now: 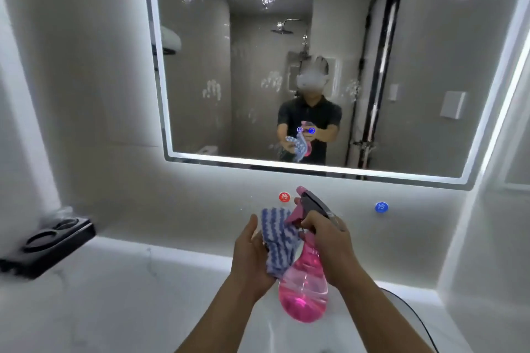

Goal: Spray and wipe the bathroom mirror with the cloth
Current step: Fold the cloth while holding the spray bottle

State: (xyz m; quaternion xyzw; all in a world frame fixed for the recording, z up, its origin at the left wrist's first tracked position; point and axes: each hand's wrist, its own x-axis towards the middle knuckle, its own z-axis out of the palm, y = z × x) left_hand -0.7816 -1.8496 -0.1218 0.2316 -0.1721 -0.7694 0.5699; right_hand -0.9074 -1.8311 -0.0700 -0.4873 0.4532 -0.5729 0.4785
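Note:
A large lit-edge mirror (258, 66) hangs on the wall ahead, with several white smeared handprints across its glass. My right hand (329, 241) grips the neck and trigger of a pink spray bottle (304, 292), nozzle aimed up and left below the mirror's lower edge. My left hand (252, 252) holds a blue-and-white striped cloth (276, 241) right beside the bottle, touching it. Both hands are over the white counter, well below the glass.
A black tray with round cup holders (48, 246) sits on the counter at the left. Red (284, 196) and blue (381, 207) round markers are on the wall below the mirror. A dark cable (413, 312) runs along the counter at the right.

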